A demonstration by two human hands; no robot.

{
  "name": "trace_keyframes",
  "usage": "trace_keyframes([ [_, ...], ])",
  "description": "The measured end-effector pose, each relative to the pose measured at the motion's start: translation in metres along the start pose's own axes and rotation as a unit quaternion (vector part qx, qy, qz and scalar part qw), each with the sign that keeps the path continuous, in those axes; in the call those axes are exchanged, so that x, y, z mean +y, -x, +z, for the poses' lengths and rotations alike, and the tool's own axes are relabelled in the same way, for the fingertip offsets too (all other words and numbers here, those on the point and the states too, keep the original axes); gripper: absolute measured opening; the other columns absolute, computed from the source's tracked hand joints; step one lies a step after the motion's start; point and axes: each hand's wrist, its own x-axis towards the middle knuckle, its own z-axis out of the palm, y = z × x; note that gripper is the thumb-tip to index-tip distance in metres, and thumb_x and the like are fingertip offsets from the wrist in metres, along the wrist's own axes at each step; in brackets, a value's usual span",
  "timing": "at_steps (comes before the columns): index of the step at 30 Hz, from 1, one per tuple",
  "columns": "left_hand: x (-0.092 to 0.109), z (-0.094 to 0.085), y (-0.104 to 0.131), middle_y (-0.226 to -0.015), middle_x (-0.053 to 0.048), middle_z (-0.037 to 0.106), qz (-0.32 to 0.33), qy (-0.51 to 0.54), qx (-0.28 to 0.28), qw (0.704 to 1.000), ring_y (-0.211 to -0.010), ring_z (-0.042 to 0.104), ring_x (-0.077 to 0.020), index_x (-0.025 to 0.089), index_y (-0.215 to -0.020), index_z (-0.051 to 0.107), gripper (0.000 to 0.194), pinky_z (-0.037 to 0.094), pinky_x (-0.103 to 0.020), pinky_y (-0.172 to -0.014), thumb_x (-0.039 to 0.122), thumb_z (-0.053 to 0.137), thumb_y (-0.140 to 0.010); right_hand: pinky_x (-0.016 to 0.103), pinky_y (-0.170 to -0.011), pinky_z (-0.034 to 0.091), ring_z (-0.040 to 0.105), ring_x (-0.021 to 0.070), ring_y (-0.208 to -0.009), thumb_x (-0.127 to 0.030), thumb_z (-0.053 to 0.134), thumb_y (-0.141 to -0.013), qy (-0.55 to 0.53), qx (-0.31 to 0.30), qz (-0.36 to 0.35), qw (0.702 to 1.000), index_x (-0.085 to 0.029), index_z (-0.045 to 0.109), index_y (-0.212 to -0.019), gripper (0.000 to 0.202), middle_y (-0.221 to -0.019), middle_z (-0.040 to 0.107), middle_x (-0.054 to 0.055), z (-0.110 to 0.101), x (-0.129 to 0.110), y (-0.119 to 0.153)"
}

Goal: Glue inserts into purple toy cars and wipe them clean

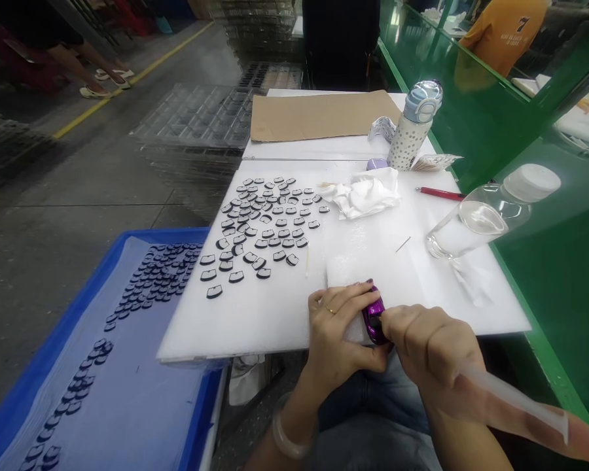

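Observation:
My left hand (341, 327) is closed on a glossy purple part (373, 314) with a dark area at its lower end. Its exact kind I cannot make out. The part is held near the front edge of the white foam-covered table (279, 320). My right hand (436, 347) grips a translucent plastic syringe (515, 399), whose flanged end points to the lower right. The syringe's front end is hidden in the fist, close beside the purple part. Many small black curved pieces (262, 243) lie spread on the foam, left of my hands.
A blue tray (4, 418) with more black pieces stands low on the left. Crumpled white tissue (368, 193), a clear bottle (471, 219), a dotted flask (407, 140) and a red pen (439, 193) are on the table. A green partition (515, 137) borders the right. Cardboard (319, 118) lies behind.

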Motion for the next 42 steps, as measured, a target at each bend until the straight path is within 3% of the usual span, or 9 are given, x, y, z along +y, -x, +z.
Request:
trace_keyframes([
  [4,0.001,0.000,0.000,-0.114,-0.005,0.076,-0.002,-0.015,-0.008,1.000,-0.099,0.070,-0.0306,0.025,-0.106,0.069,0.046,0.040,-0.046,-0.090,0.033,0.073,-0.061,0.032,-0.054,0.024,0.019,0.0109,-0.044,-0.030,0.047,-0.098,0.017,-0.004,0.004,1.000,-0.019,0.023,-0.052,0.053,-0.045,0.021,-0.004,-0.002,-0.002,0.003],
  [12,0.001,0.003,0.001,-0.113,-0.005,0.076,0.013,-0.009,0.013,1.000,-0.098,0.071,-0.0278,0.024,-0.106,0.070,0.042,0.039,-0.044,-0.090,0.038,0.074,-0.066,0.031,-0.052,0.019,0.019,0.0098,-0.044,-0.047,0.049,-0.100,0.060,0.045,-0.002,0.997,-0.019,0.025,-0.051,0.061,-0.046,0.022,-0.004,0.004,-0.009,0.004],
  [26,-0.001,0.002,0.001,-0.115,-0.006,0.076,0.032,-0.017,0.003,0.999,-0.100,0.070,-0.0249,0.024,-0.108,0.069,0.035,0.036,-0.041,-0.090,0.042,0.067,-0.078,0.030,-0.052,0.019,0.024,0.0113,-0.048,-0.044,0.054,-0.099,0.220,0.076,0.055,0.971,-0.018,0.028,-0.056,0.057,-0.050,0.025,-0.003,0.031,-0.023,0.006],
  [29,-0.001,0.004,0.001,-0.114,-0.005,0.076,0.038,-0.021,0.010,0.999,-0.098,0.070,-0.0257,0.024,-0.108,0.069,0.040,0.036,-0.041,-0.091,0.036,0.073,-0.070,0.030,-0.050,0.029,0.032,0.0137,-0.047,-0.048,0.047,-0.101,0.204,0.071,0.030,0.976,-0.020,0.033,-0.055,0.056,-0.049,0.031,-0.003,0.014,-0.029,-0.010],
  [33,-0.003,0.005,0.001,-0.114,-0.005,0.075,0.047,-0.022,0.021,0.998,-0.097,0.070,-0.0260,0.024,-0.108,0.068,0.049,0.036,-0.041,-0.092,0.027,0.077,-0.060,0.039,-0.061,0.049,0.052,0.0205,-0.058,-0.087,0.038,-0.083,0.196,0.060,0.008,0.979,-0.025,0.051,-0.063,0.067,-0.059,0.049,0.000,-0.017,-0.006,-0.042],
  [35,-0.004,0.004,0.002,-0.117,-0.005,0.074,0.052,-0.022,0.014,0.998,-0.099,0.070,-0.0256,0.024,-0.112,0.067,0.050,0.036,-0.040,-0.091,0.025,0.076,-0.062,0.043,-0.079,0.053,0.064,0.0247,-0.082,-0.083,0.045,-0.085,0.236,0.021,0.079,0.968,-0.025,0.067,-0.088,0.063,-0.087,0.067,0.005,-0.026,0.005,-0.047],
  [37,-0.006,0.003,0.003,-0.119,-0.006,0.073,0.060,-0.030,0.001,0.998,-0.101,0.069,-0.0259,0.024,-0.115,0.065,0.051,0.036,-0.040,-0.091,0.026,0.075,-0.065,0.045,-0.102,0.047,0.060,0.0285,-0.115,-0.074,0.049,-0.089,0.290,0.023,0.093,0.952,-0.024,0.066,-0.118,0.060,-0.123,0.065,0.007,-0.034,0.005,-0.038],
  [40,-0.009,0.001,0.007,-0.124,-0.009,0.070,0.077,-0.053,-0.016,0.995,-0.105,0.068,-0.0272,0.024,-0.118,0.063,0.051,0.034,-0.041,-0.094,0.025,0.074,-0.069,0.047,-0.103,0.045,0.060,0.0297,-0.116,-0.060,0.055,-0.092,0.374,0.158,-0.011,0.914,-0.022,0.067,-0.117,0.047,-0.120,0.066,0.009,-0.056,-0.012,-0.009],
  [42,-0.011,0.001,0.009,-0.133,-0.012,0.065,0.077,-0.069,-0.025,0.994,-0.111,0.066,-0.0287,0.023,-0.122,0.061,0.051,0.034,-0.043,-0.097,0.023,0.071,-0.071,0.041,-0.087,0.052,0.067,0.0249,-0.090,-0.044,0.057,-0.094,0.469,0.283,-0.021,0.837,-0.019,0.070,-0.095,0.028,-0.092,0.070,0.006,-0.081,-0.027,0.008],
])
